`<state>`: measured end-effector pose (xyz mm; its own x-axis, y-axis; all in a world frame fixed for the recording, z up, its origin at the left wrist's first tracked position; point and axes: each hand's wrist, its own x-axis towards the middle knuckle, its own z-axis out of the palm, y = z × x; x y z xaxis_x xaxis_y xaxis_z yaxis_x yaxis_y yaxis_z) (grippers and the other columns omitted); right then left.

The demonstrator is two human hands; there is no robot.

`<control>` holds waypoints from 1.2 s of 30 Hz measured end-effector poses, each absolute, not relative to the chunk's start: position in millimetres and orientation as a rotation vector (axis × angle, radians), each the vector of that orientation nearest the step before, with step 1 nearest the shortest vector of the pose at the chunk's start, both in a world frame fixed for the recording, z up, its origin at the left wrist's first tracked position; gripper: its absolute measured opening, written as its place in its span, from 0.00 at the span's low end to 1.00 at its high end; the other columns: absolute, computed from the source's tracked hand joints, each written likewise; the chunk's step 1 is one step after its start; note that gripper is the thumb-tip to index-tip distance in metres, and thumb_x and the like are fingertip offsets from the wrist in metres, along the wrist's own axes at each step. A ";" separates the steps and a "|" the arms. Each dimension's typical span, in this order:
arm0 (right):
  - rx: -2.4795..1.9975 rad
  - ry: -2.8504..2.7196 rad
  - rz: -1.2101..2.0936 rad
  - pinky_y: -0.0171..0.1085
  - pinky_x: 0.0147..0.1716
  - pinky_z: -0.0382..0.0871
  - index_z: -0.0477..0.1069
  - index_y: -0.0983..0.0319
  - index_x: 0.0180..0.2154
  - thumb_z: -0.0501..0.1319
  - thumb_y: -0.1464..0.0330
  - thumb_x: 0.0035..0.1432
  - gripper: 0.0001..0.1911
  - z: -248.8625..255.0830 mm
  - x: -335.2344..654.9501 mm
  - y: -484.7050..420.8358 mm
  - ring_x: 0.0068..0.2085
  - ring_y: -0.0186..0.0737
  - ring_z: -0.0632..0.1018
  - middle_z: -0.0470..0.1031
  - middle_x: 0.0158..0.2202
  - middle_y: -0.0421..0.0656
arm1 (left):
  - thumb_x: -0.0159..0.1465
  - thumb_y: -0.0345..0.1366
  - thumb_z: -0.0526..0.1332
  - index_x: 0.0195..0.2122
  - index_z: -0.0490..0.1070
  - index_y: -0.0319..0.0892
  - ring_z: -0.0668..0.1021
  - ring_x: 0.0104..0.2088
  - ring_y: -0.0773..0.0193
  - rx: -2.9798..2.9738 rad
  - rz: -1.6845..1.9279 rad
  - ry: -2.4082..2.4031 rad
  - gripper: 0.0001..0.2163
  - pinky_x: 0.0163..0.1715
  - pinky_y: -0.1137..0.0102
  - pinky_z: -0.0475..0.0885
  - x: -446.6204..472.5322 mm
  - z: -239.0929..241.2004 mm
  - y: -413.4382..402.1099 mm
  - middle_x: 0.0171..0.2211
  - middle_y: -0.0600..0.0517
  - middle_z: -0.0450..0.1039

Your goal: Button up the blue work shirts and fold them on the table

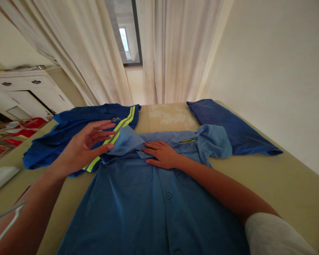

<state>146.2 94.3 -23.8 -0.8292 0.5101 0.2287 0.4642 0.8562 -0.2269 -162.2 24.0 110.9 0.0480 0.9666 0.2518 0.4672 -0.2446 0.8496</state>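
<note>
A light blue button-up shirt (154, 205) lies spread face up on the tan bed (281, 184). My right hand (161, 154) rests flat on its collar area, fingers stretched out. My left hand (86, 145) hovers open over the shirt's left shoulder and sleeve (124, 141), fingers spread, touching or nearly touching the fabric edge. Under that hand lies a darker blue garment with yellow-green reflective stripes (69, 134).
Another dark blue garment (228, 127) lies at the bed's far right, near the white wall. Curtains (172, 53) hang behind the bed. A white dresser (29, 88) stands at the left with red and white items below it. A white object (1, 177) lies at the left edge.
</note>
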 end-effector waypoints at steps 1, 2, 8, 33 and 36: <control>-0.734 -2.751 0.226 0.52 0.70 0.54 0.66 0.59 0.69 0.55 0.48 0.73 0.33 -23.9 145.9 94.7 0.70 0.54 0.66 0.63 0.72 0.52 | 0.51 0.50 0.76 0.61 0.69 0.58 0.79 0.57 0.48 1.881 1.083 1.511 0.36 0.58 0.55 0.77 -159.3 107.0 18.0 0.61 0.49 0.74; -0.727 -2.749 0.221 0.52 0.70 0.55 0.68 0.61 0.67 0.56 0.48 0.72 0.33 -24.1 145.6 95.1 0.69 0.53 0.67 0.64 0.70 0.54 | 0.52 0.52 0.76 0.61 0.69 0.58 0.79 0.56 0.47 1.990 1.009 1.583 0.36 0.59 0.54 0.76 -159.1 100.2 13.1 0.60 0.49 0.75; -0.693 -2.718 0.208 0.52 0.69 0.57 0.69 0.65 0.65 0.59 0.49 0.70 0.33 -26.5 145.0 96.4 0.67 0.54 0.70 0.67 0.68 0.58 | 0.65 0.54 0.64 0.60 0.74 0.51 0.77 0.57 0.46 2.512 0.405 1.633 0.25 0.62 0.51 0.70 -184.3 30.1 1.4 0.57 0.46 0.75; -0.779 -2.633 0.212 0.45 0.64 0.67 0.67 0.62 0.67 0.52 0.77 0.71 0.26 -21.7 139.8 94.4 0.62 0.44 0.75 0.74 0.64 0.49 | 0.63 0.44 0.56 0.52 0.76 0.43 0.80 0.51 0.49 2.286 0.497 1.857 0.20 0.54 0.56 0.75 -227.3 11.3 14.7 0.52 0.43 0.78; -0.755 -2.668 0.145 0.45 0.64 0.66 0.69 0.65 0.65 0.53 0.75 0.71 0.24 -22.8 138.3 94.5 0.61 0.46 0.75 0.74 0.64 0.52 | 0.66 0.45 0.55 0.61 0.72 0.45 0.77 0.55 0.51 2.307 0.615 1.735 0.24 0.59 0.57 0.72 -212.8 25.2 31.2 0.58 0.45 0.75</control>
